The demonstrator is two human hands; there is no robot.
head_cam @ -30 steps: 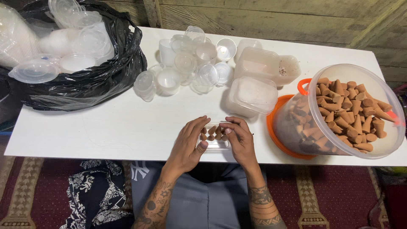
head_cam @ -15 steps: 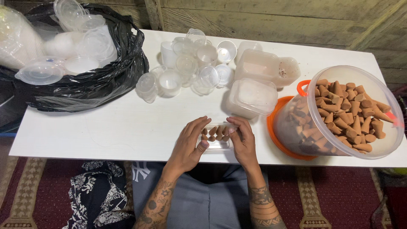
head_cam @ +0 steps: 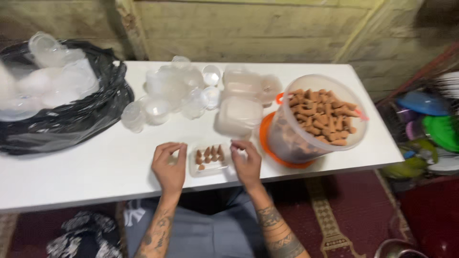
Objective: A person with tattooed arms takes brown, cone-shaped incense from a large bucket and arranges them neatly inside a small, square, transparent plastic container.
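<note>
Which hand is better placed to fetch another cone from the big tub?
Right, probably. The right hand rests beside the small clear tray, with the tub of brown cones just past it on that side. The left hand lies on the tray's far side and would have to cross over.

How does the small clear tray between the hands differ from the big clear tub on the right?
The small clear tray is shallow, rectangular and lies flat; the big clear tub is round, deep and appears tilted toward the person. The tray holds a few upright brown cones; the tub holds a jumbled heap. Both are clear plastic on the white table.
</note>
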